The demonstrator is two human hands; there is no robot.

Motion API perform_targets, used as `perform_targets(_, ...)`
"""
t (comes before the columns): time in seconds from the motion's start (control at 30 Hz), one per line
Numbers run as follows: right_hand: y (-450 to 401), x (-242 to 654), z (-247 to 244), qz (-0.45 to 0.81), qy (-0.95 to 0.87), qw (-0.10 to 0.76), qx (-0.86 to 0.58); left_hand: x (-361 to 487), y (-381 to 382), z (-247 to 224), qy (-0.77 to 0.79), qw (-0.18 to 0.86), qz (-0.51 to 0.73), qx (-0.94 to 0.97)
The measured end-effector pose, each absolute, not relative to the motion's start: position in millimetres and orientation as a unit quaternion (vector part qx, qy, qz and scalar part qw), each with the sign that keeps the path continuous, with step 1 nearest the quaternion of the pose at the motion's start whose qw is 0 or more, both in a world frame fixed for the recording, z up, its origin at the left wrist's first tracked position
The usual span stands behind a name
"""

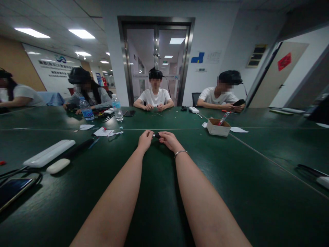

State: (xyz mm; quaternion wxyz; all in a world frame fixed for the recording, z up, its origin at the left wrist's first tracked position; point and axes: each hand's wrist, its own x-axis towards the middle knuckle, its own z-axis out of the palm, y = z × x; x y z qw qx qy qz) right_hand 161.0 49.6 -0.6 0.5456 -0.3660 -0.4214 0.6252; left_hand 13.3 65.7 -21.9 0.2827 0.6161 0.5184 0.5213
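Observation:
Both arms stretch out over the green table point(156, 212). Between my two hands is a small black object with a silver end point(156, 135), possibly a USB stick; it is too small to tell its kind. My left hand point(145, 140) is closed in a pinch at the silver end. The black end sits in the pinched fingers of my right hand point(169, 140), which has a bracelet point(181, 153) at the wrist. My fingertips partly hide the object, which is held just above or at the table top.
To the left lie a white case point(50, 153), a cream oval item point(58, 166), a phone point(15, 192) with cables, and paper scraps point(103, 132). Two water bottles point(117, 109) stand farther back. A small box point(218, 127) stands right. Several people sit around the table.

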Motion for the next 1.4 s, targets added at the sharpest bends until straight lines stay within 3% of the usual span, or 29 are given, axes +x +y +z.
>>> perform_targets(0.47,46,160,3,0.619,-0.412,0.555,-0.372,16,57,-12,0.511,0.344,0.542,0.572)
perform_targets(1.4,44,161,4,0.631,-0.41,0.548,-0.366,15,55,-13,0.527,0.292,0.515,0.61)
